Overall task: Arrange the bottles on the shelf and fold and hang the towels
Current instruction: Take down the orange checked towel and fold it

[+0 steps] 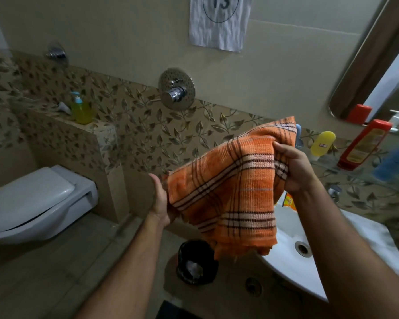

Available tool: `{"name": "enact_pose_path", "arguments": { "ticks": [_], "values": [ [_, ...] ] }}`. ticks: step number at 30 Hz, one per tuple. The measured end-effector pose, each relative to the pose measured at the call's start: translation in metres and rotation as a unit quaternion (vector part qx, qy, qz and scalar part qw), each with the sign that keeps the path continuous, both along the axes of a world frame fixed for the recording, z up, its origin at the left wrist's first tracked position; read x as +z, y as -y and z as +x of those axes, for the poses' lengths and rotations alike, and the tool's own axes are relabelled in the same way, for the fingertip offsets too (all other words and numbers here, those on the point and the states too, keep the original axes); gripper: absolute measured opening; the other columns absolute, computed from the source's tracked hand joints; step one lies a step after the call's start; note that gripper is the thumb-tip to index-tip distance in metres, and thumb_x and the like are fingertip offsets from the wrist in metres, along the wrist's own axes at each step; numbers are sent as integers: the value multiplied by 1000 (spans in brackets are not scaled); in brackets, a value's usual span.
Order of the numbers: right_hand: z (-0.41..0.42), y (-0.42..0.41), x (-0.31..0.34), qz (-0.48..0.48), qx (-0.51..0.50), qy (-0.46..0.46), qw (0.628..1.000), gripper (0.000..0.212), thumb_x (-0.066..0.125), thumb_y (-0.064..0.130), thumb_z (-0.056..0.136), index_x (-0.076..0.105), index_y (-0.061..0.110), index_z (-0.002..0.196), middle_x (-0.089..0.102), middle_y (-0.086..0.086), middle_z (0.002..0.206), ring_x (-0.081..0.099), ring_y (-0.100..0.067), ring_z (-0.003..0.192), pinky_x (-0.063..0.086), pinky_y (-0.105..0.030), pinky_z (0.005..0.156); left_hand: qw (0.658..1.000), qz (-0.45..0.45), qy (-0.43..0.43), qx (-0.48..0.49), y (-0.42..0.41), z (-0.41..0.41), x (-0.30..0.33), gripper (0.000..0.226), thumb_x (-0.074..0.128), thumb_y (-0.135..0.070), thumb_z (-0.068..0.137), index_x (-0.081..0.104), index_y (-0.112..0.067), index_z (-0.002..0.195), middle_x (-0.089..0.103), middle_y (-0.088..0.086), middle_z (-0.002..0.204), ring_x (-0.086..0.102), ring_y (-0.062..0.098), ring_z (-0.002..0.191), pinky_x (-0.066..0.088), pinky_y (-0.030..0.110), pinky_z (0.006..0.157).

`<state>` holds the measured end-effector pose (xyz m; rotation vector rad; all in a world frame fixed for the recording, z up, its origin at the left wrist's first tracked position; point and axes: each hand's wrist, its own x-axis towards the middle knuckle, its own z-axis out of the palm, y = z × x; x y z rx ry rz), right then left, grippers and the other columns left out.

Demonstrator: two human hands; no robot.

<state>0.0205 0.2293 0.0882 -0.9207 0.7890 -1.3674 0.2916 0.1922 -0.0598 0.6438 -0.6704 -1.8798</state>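
1. The setting is a bathroom with beige wall tiles above a band of leaf-patterned tiles, and a grey tiled floor below.
2. An orange plaid towel hangs in mid-air between both hands, above the near-left edge of the white sink.
3. The left hand grips the towel's left edge, with its fingers hidden behind the cloth.
4. The right hand is higher and pinches a bunched fold of the towel at its upper right.
5. On the glass shelf at the right stand a yellow bottle, a red bottle and a blurred blue bottle, close together under the mirror.
6. A chrome shower valve sits on the far wall, with a paper sheet marked 13 above it.
7. At the left, a white toilet is closed, and a yellow soap bottle stands on the ledge above it.
8. A black bin sits on the floor below the towel.
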Motion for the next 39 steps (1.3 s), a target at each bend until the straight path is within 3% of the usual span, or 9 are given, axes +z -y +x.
{"name": "enact_pose_path", "arguments": {
  "ticks": [7,11,14,18,22,24,29,34,39],
  "values": [
    [7,3,-2,-4,-30,45,999,28,54,19,83,62,0,101,72,-15,86,72,-27,78,61,-41,73,996,-15,-45,-69,-3,-7,0,119,14,-98,61,51,-18,140,52,20,141,50,37,130,45,53,101],
    [1,6,-10,30,-63,48,996,24,57,16,77,61,2,95,72,-14,81,71,-26,75,61,-38,69,996,-51,-53,-51,-4,0,2,114,56,-88,58,49,-9,140,48,23,143,46,37,133,45,50,102],
    [-3,7,-15,32,-64,64,995,21,56,15,77,62,4,93,71,-14,81,71,-26,75,60,-40,74,996,-62,-43,-45,-2,9,5,111,77,-79,40,64,-11,126,61,20,130,61,34,117,55,47,85],
    [0,7,-18,60,-60,44,995,34,68,17,69,62,0,97,72,-17,86,71,-29,79,61,-42,75,996,-41,16,-83,-7,2,2,88,98,-43,30,74,-11,108,70,17,113,69,31,102,59,41,75],
    [-13,9,-23,99,-82,12,992,15,50,10,92,62,2,88,71,-13,73,71,-25,67,60,-37,67,993,-65,94,-17,1,2,16,41,79,-19,73,71,-5,110,71,17,110,69,28,102,57,42,88],
    [-22,8,-20,142,-72,-46,986,14,57,12,86,62,1,94,71,-15,76,71,-27,69,60,-39,70,990,-67,123,4,7,9,28,23,64,-12,84,69,-3,106,75,15,97,73,25,88,60,40,80],
    [-47,8,-22,235,-39,-151,959,31,69,14,74,64,0,101,71,-14,77,70,-24,62,60,-33,55,986,-84,130,55,20,27,49,27,68,-11,78,66,0,102,74,13,82,72,24,71,61,40,65],
    [-61,4,-47,121,-26,-51,991,57,77,24,75,54,1,122,71,-16,101,71,-27,85,60,-38,77,988,-61,128,64,22,25,56,27,71,-17,78,67,-2,100,73,14,85,72,25,74,60,41,67],
    [-33,-11,-73,158,-45,-270,949,95,70,-6,80,18,24,154,59,-10,114,63,-29,99,56,-44,78,981,-46,160,99,23,20,62,10,65,-10,89,67,-1,93,73,10,74,72,22,65,59,35,57]
  ]
}}
